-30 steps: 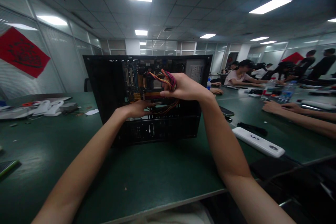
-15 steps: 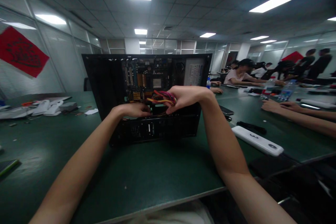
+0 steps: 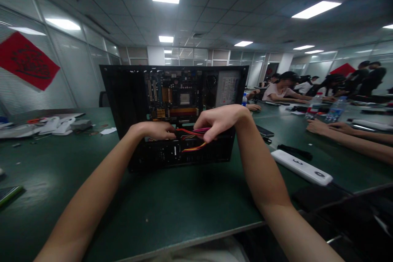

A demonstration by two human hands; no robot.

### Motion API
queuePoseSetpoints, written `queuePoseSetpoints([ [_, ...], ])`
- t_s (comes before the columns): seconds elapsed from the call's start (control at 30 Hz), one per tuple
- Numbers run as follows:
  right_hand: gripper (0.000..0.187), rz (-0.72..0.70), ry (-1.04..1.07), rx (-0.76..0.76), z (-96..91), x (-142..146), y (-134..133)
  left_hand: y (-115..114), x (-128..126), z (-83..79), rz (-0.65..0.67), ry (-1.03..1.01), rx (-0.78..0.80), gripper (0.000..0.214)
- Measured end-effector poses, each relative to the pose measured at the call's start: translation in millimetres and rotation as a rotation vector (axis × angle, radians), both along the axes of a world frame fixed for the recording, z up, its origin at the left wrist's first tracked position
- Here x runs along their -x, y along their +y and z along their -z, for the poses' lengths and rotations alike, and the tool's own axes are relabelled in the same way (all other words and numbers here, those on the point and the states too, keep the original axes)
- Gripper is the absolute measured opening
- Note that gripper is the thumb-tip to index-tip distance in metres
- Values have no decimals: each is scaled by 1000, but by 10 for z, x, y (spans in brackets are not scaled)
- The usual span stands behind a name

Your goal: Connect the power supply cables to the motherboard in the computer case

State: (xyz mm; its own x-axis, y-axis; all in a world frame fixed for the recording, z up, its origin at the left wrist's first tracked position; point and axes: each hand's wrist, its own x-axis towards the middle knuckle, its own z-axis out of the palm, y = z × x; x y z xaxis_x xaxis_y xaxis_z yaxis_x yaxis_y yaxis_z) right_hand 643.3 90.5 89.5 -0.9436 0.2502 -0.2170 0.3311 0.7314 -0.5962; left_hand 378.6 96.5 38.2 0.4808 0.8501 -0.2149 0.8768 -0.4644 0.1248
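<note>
A black computer case (image 3: 123, 102) stands open-sided on the green table in front of me. Inside it show the motherboard (image 3: 176, 94) and, at the upper right, a power supply (image 3: 227, 88) with a white label. My right hand (image 3: 219, 120) is closed around a bundle of red, purple and yellow power cables (image 3: 195, 148), whose loose ends hang to the left over the lower part of the case. My left hand (image 3: 156, 129) reaches into the lower left of the case, palm down. Its fingertips are in shadow beside the cables, and whether they pinch anything is unclear.
A white power strip (image 3: 302, 167) and a black strap-like item (image 3: 294, 151) lie to the right. Bottles (image 3: 336, 108) and another person's forearms (image 3: 346, 131) are farther right. White items (image 3: 59, 125) and a grey box (image 3: 80, 125) are at the left. The table edge (image 3: 196, 240) runs near me.
My right hand has lowered slightly with the cables, uncovering the memory slots. The cable ends now hang lower, in front of the drive area. My left hand stays nearly in place.
</note>
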Motion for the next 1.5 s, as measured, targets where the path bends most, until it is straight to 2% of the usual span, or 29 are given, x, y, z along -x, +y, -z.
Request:
queuePoseSetpoints([
  [0.2, 49, 99, 131, -4, 18, -22, -7, -38, 115, -109, 38, -153, -139, 51],
  [0.4, 45, 159, 367, -62, 18, -28, 11, -41, 168, -109, 40, -109, -170, 49],
  [0.67, 46, 509, 757, -200, 29, 118, 64, 40, 67, 39, 146, -52, -61, 32],
  [0.83, 38, 602, 782, -306, 57, 218, 114, 134, 113, 105, 119, -56, -41, 29],
  [0.97, 36, 593, 728, -313, 143, 303, 199, 254, 217, 187, 61, 14, -163, 30],
  [1.13, 34, 581, 707, -343, 254, 429, 314, 267, 248, 187, 103, -4, -225, 30],
  [1.2, 33, 576, 717, -321, 295, 488, 374, 216, 223, 152, 92, 11, -158, 31],
  [1.3, 30, 574, 760, -191, 343, 562, 447, 131, 181, 96, 67, 40, -46, 29],
  [1.4, 29, 537, 835, -56, 346, 587, 445, 93, 178, 59, 74, -4, 7, 27],
  [1.5, 31, 524, 860, 7, 309, 565, 388, 103, 215, 38, 77, -77, -1, 34],
])
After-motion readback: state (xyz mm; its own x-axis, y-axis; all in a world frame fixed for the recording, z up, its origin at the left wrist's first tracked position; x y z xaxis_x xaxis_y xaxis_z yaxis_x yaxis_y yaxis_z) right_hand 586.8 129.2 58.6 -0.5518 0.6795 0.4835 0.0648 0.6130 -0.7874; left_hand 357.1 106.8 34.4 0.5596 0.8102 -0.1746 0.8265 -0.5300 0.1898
